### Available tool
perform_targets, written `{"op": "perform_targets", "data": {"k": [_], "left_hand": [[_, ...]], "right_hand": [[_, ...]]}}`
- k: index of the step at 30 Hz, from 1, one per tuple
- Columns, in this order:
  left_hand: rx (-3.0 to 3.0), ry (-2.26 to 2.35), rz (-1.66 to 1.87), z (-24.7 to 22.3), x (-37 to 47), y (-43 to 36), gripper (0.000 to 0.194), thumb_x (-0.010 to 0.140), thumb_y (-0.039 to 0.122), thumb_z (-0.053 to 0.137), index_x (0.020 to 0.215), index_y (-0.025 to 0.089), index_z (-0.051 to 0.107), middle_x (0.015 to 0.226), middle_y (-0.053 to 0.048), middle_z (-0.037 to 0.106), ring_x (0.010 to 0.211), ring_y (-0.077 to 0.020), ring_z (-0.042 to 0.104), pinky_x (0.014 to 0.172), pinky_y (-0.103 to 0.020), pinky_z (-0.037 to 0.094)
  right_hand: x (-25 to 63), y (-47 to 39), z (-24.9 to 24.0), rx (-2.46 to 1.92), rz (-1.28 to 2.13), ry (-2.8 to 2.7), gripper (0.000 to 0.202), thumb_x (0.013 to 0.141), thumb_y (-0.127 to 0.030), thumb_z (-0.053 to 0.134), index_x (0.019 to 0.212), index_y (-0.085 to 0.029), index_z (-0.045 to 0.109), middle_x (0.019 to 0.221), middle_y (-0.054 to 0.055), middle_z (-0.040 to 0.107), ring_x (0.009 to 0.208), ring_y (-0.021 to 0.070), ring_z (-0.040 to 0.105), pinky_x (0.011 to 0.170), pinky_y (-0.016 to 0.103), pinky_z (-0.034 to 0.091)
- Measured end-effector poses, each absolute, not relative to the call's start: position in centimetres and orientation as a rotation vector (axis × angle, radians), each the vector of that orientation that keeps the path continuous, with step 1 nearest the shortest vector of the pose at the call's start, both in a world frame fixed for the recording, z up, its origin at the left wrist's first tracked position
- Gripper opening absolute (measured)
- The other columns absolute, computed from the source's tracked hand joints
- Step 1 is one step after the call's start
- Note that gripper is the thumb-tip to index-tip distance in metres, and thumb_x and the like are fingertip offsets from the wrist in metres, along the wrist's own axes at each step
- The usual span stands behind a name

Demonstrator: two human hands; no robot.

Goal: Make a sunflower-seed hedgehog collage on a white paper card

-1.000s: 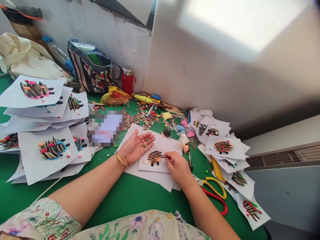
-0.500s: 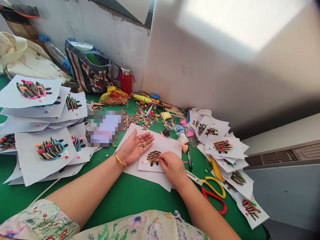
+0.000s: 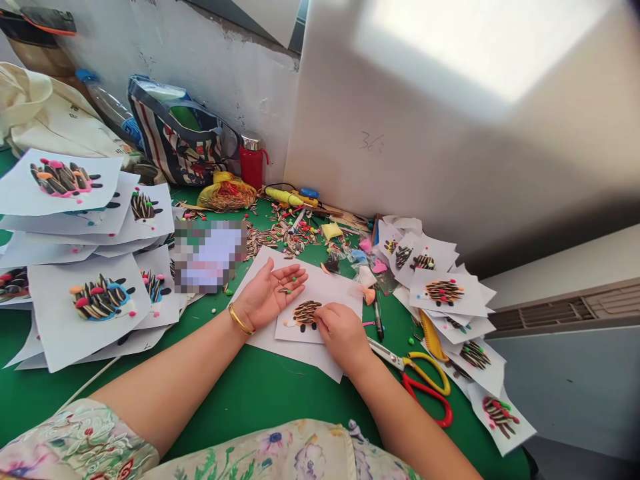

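Observation:
Palm up, my left hand (image 3: 273, 293) lies over a white sheet (image 3: 265, 347) with its fingers spread; a seed and small green balls (image 3: 293, 279) rest loose on it. My right hand (image 3: 343, 333) is closed in a pinch at the right side of a seed hedgehog (image 3: 305, 313). That figure has an orange body, striped seeds and black feet, and sits on a small white card (image 3: 295, 333). What the right fingertips hold, if anything, is hidden.
Cards with seed figures pile up at the left (image 3: 90, 340) and right (image 3: 485, 360). Scissors (image 3: 425, 377) lie beside my right forearm. Behind are loose seeds (image 3: 275, 233), clay packets (image 3: 367, 275), a red flask (image 3: 251, 163) and a striped bag (image 3: 175, 137).
My right hand has shifted very slightly left against the hedgehog's seeds. My left hand keeps its pose, palm up.

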State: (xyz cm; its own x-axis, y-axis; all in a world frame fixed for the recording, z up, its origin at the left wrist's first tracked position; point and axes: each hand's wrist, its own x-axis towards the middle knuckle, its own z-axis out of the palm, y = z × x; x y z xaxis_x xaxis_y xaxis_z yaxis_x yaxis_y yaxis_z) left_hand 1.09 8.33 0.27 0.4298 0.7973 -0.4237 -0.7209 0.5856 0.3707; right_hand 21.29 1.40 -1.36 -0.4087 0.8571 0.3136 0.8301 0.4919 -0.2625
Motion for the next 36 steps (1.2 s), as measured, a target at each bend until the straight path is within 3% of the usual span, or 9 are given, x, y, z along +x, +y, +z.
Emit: {"op": "perform_targets", "data": {"k": [16, 21, 24, 29, 34, 36], "left_hand": [[0.128, 0.586, 0.951, 0.3, 1.1, 8.3, 0.052, 0.098, 0.051, 0.038, 0.115, 0.008, 0.063, 0.12, -0.02, 0.064, 0.115, -0.0257, 0.062, 0.093, -0.036, 0.055], [0.157, 0.548, 0.936, 0.2, 1.0, 8.3, 0.055, 0.1, 0.05, 0.032, 0.115, 0.007, 0.062, 0.104, -0.018, 0.069, 0.084, -0.0208, 0.071, 0.075, -0.031, 0.057], [0.185, 0.521, 0.905, -0.3, 0.8, 8.3, 0.057, 0.1, 0.053, 0.029, 0.118, 0.008, 0.061, 0.096, -0.016, 0.071, 0.073, -0.0213, 0.07, 0.069, -0.033, 0.056], [0.195, 0.453, 0.91, -0.7, 0.9, 8.4, 0.059, 0.1, 0.052, 0.029, 0.119, 0.006, 0.06, 0.095, -0.017, 0.071, 0.08, -0.0223, 0.07, 0.076, -0.034, 0.055], [0.154, 0.549, 1.017, 0.5, 1.0, 8.2, 0.05, 0.099, 0.049, 0.036, 0.111, 0.008, 0.063, 0.108, -0.019, 0.068, 0.101, -0.0228, 0.067, 0.088, -0.034, 0.055], [0.232, 0.618, 1.082, 1.0, 0.9, 8.1, 0.044, 0.1, 0.045, 0.038, 0.106, 0.01, 0.064, 0.105, -0.016, 0.068, 0.099, -0.0207, 0.067, 0.083, -0.031, 0.056]], "right_hand": [[19.7, 2.4, 1.6, -1.341, 0.058, -2.332, 0.02, 0.094, -0.022, 0.052, 0.09, -0.021, 0.071, 0.081, 0.005, 0.065, 0.081, 0.019, 0.058, 0.074, 0.031, 0.042], [15.7, 5.8, 2.4, -1.331, -0.003, -2.488, 0.019, 0.09, -0.023, 0.054, 0.096, -0.02, 0.072, 0.089, 0.006, 0.067, 0.084, 0.0204, 0.058, 0.073, 0.031, 0.041], [13.9, 7.3, 2.4, -1.428, 0.021, -2.565, 0.017, 0.086, -0.02, 0.056, 0.084, -0.018, 0.072, 0.085, 0.007, 0.068, 0.081, 0.0209, 0.059, 0.069, 0.031, 0.04], [14.3, 7.5, 2.8, -1.33, 0.065, -2.432, 0.019, 0.088, -0.019, 0.052, 0.09, -0.02, 0.071, 0.095, 0.006, 0.07, 0.086, 0.0196, 0.06, 0.075, 0.03, 0.042], [18.9, 5.9, 3.0, -1.458, 0.246, -2.138, 0.019, 0.089, -0.019, 0.048, 0.089, -0.023, 0.066, 0.078, 0.001, 0.067, 0.072, 0.0162, 0.059, 0.067, 0.026, 0.043], [21.0, 5.1, 2.5, -1.471, 0.293, -2.056, 0.018, 0.089, -0.019, 0.048, 0.086, -0.023, 0.065, 0.076, 0.0, 0.066, 0.071, 0.0161, 0.059, 0.068, 0.027, 0.043]]}}
